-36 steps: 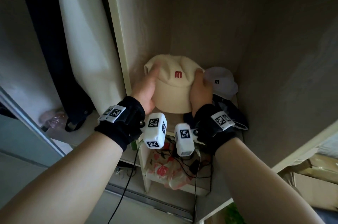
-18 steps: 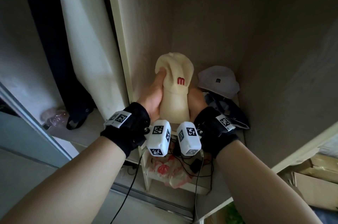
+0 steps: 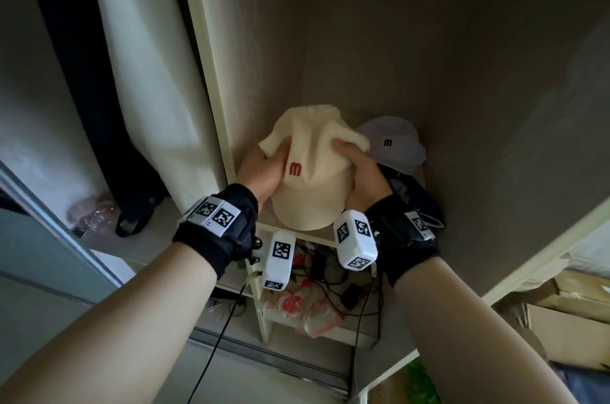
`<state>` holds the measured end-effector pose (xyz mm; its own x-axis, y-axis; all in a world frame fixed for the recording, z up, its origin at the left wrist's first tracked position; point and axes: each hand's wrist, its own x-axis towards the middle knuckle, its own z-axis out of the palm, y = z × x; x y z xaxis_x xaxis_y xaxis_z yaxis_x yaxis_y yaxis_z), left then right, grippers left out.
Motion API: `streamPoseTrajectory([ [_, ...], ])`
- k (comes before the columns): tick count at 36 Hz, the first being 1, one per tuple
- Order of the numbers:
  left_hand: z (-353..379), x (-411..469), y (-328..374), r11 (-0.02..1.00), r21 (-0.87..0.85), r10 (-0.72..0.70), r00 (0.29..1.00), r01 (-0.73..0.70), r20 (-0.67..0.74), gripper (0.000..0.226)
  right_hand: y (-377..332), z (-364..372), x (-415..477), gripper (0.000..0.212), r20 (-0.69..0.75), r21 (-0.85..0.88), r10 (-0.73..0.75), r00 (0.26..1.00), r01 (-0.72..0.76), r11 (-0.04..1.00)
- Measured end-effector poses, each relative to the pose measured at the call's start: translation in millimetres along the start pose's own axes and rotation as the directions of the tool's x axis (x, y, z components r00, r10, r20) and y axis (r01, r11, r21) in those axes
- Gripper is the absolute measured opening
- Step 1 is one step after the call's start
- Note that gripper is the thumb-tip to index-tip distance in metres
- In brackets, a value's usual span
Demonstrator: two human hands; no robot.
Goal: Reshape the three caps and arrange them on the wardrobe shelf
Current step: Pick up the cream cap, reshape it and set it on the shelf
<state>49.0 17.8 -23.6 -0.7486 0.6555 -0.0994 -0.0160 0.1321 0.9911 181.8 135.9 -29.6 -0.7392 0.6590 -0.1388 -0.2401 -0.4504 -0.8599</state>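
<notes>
A cream cap with a red "m" is held between both hands above the front of the wardrobe shelf, brim toward me. My left hand grips its left side, thumb pressed into the crown. My right hand grips the right side, fingers bunching the crown fabric. Behind it at the back right sits a white cap with a dark "m". A dark navy cap lies crumpled to the right, partly hidden by my right wrist.
A vertical wardrobe panel stands just left of the shelf, with hanging garments beyond it. Below the shelf is a compartment with cables and a floral bag. Cardboard boxes lie at the lower right.
The cream cap, squeezed narrow half a second ago, has been spread wider; both hands have shifted up onto the crown's sides and now bunch the fabric.
</notes>
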Motion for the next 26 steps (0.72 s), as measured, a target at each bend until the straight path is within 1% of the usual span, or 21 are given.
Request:
streamPoseTrajectory([
  [2, 1.7, 2.4, -0.2, 0.999, 0.046, 0.013, 0.999, -0.011, -0.052, 0.054, -0.2, 0.5, 2.1, 0.051, 0.022, -0.080, -0.047, 0.999, 0.049, 0.996],
  [3, 1.1, 3.2, -0.1, 0.999, 0.037, 0.010, 0.998, -0.008, -0.064, 0.054, -0.3, -0.4, 2.2, 0.051, 0.043, -0.102, -0.051, 0.998, 0.055, 0.993],
  [6, -4.9, 7.6, 0.4, 0.993, -0.107, -0.059, 0.997, 0.054, -0.042, 0.050, -3.1, -2.2, 1.7, 0.058, 0.049, -0.118, -0.034, 0.998, 0.039, 0.992],
  [8, -10.9, 9.2, -0.1, 0.974, -0.201, -0.106, 0.994, 0.106, 0.013, 0.058, -4.8, -5.4, 2.5, 0.063, 0.013, -0.105, -0.035, 0.999, 0.037, 0.994],
  [10, -12.7, 8.7, 0.1, 0.955, -0.259, -0.123, 0.989, 0.142, 0.087, 0.065, -6.5, -9.2, 0.6, 0.062, -0.012, -0.067, -0.017, 1.000, 0.016, 0.998],
  [16, -0.1, -6.5, 10.2, 0.917, -0.349, -0.095, 0.957, 0.191, 0.275, 0.055, 0.1, -25.1, -5.0, 0.047, -0.054, 0.011, 0.105, 0.993, -0.104, 0.994],
  [18, 2.8, -10.4, 13.7, 0.898, -0.390, -0.068, 0.942, 0.201, 0.328, 0.055, 1.4, -23.8, -5.3, 0.043, -0.113, 0.002, 0.113, 0.987, -0.114, 0.993],
  [21, 5.3, -12.3, 18.4, 0.867, -0.443, -0.038, 0.916, 0.230, 0.400, 0.053, 3.1, -26.7, 2.2, 0.049, -0.222, -0.141, 0.036, 0.974, -0.069, 0.988],
  [23, 6.0, -10.9, 18.8, 0.860, -0.455, -0.016, 0.904, 0.230, 0.427, 0.053, 3.6, -26.2, 4.3, 0.042, -0.286, -0.274, -0.026, 0.958, -0.055, 0.960],
  [24, 6.3, -10.6, 19.1, 0.866, -0.448, -0.011, 0.903, 0.223, 0.429, 0.052, 4.2, -25.1, 4.5, 0.043, -0.309, -0.336, -0.048, 0.950, -0.062, 0.940],
  [25, 7.1, -11.1, 19.5, 0.877, -0.434, -0.006, 0.909, 0.205, 0.417, 0.051, 4.8, -23.4, 4.4, 0.052, -0.320, -0.388, -0.071, 0.945, -0.063, 0.919],
  [26, 8.2, -11.2, 19.6, 0.890, -0.418, -0.001, 0.916, 0.184, 0.401, 0.050, 4.5, -20.8, 2.4, 0.068, -0.322, -0.425, -0.096, 0.942, -0.053, 0.904],
])
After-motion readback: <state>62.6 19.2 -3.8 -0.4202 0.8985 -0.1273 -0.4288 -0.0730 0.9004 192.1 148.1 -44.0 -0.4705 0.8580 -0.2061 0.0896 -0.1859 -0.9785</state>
